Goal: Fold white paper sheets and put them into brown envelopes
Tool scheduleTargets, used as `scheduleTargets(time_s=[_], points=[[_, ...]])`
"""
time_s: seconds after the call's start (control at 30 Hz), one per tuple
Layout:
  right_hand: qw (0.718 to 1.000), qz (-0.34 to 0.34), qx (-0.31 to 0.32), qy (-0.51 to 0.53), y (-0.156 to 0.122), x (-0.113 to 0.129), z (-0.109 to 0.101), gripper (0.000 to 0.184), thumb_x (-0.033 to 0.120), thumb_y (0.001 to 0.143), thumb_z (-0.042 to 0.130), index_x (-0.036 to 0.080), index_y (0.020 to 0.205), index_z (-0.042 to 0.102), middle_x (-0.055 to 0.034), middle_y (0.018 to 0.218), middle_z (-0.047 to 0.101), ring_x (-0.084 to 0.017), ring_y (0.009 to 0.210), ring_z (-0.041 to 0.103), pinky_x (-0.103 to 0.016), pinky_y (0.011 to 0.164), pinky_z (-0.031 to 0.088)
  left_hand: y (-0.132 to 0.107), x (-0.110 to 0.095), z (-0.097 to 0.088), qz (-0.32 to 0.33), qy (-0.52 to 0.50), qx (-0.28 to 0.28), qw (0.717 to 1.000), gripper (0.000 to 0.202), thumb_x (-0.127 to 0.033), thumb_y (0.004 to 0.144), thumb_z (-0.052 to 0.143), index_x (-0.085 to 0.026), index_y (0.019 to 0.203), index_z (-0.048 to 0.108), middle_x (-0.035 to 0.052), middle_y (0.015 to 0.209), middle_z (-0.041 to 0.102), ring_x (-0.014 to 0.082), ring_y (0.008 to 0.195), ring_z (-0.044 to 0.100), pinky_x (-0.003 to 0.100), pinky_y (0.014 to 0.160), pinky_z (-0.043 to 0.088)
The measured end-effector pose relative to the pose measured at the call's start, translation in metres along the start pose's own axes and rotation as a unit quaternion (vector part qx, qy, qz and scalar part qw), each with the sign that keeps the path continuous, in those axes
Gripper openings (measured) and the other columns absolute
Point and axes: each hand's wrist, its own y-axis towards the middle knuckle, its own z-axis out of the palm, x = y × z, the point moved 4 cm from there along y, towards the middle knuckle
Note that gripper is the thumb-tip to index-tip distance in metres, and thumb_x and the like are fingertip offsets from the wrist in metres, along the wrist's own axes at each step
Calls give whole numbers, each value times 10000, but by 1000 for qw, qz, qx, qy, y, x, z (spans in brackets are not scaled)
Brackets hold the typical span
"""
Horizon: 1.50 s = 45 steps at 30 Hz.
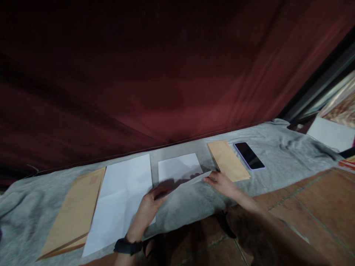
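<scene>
Between my two hands a white sheet of paper is held up at a tilt, seen nearly edge-on. My left hand, below a black wristband, pinches its left end. At the other end, the fingers of my right hand close on the paper's corner. Just behind it a smaller white paper lies flat on the grey cloth. A large white sheet with fold creases lies left of that, beside my left hand. Whether the held sheet is folded, I cannot tell.
A large brown envelope lies at the far left, its edge beside the large sheet. Smaller brown envelopes lie near my right hand, with a phone right of them. A dark red curtain hangs behind; tiled floor shows in front.
</scene>
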Motion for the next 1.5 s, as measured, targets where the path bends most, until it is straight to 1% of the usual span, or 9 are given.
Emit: scheduleTargets(time_s=[0.1, 0.2, 0.33, 0.43, 0.63, 0.77, 0.97, 1.27, 1.5], points=[[1000, 17, 6, -5, 1, -3, 2, 357, 422, 993, 471, 199, 899, 734, -63, 862, 749, -223, 808, 699, -303, 724, 490, 1, -1, 7, -29, -4, 38, 999, 326, -441, 790, 665, -233, 1015, 776, 68, 1097, 766, 250, 1042, 688, 380, 973, 532], [999, 36, 1, -9, 2, -5, 3, 381, 430, 988, 459, 191, 823, 705, -48, 767, 714, -204, 726, 668, -295, 674, 461, 4, 1, 6, -63, -3, 9, 998, 334, -440, 754, 668, -220, 981, 778, 59, 1062, 781, 260, 1030, 696, 376, 964, 538], [998, 64, -21, 8, 3, -7, 3, 377, 443, 973, 458, 191, 787, 669, -17, 698, 669, -177, 652, 613, -282, 619, 429, 10, 15, 5, -164, 8, 10, 986, 305, -444, 725, 662, -186, 844, 772, 52, 875, 790, 269, 874, 720, 353, 788, 564], [996, 76, -28, 41, 3, -10, 5, 360, 432, 968, 457, 190, 796, 661, -13, 715, 675, -174, 663, 617, -277, 614, 436, 13, 19, 8, -184, -6, 19, 983, 275, -426, 727, 656, -175, 784, 752, 43, 780, 767, 249, 783, 707, 324, 709, 535], [995, 80, -36, 43, 6, -17, 12, 218, 351, 923, 535, 182, 909, 672, -41, 806, 714, -196, 743, 659, -286, 665, 481, 17, 10, 11, -195, -33, -33, 980, 314, -345, 742, 666, -196, 1019, 666, 42, 886, 773, 214, 809, 709, 295, 714, 509], [994, 92, -46, -46, 10, -19, 14, 142, 281, 922, 528, 198, 926, 643, -21, 791, 688, -182, 713, 651, -279, 669, 465, 21, 4, 10, -222, 108, -51, 968, 416, -312, 792, 654, -178, 1184, 613, 28, 802, 734, 197, 732, 684, 279, 659, 457], [983, 135, -34, -116, 10, -14, 20, 343, 269, 971, 511, 181, 1301, 540, -61, 944, 731, -225, 868, 711, -292, 738, 486, 23, 2, 14, -220, 193, -48, 955, 693, -312, 859, 610, -169, 1495, 373, 50, 893, 738, 206, 781, 688, 294, 707, 459], [969, 157, -3, -189, 11, -2, 21, 456, 293, 1008, 445, 182, 1448, 402, -112, 1145, 737, -255, 985, 728, -310, 817, 510, 20, -14, 21, -237, 281, -7, 930, 673, -292, 941, 485, -172, 1565, 264, 156, 1139, 739, 267, 997, 715, 344, 837, 500], [960, 175, 12, -220, 13, 4, 21, 488, 303, 1013, 420, 181, 1482, 364, -128, 1209, 717, -264, 1009, 724, -317, 828, 520, 20, -17, 24, -237, 294, -3, 926, 568, -263, 952, 463, -185, 1511, 405, 158, 1207, 724, 276, 1028, 712, 369, 859, 517]])
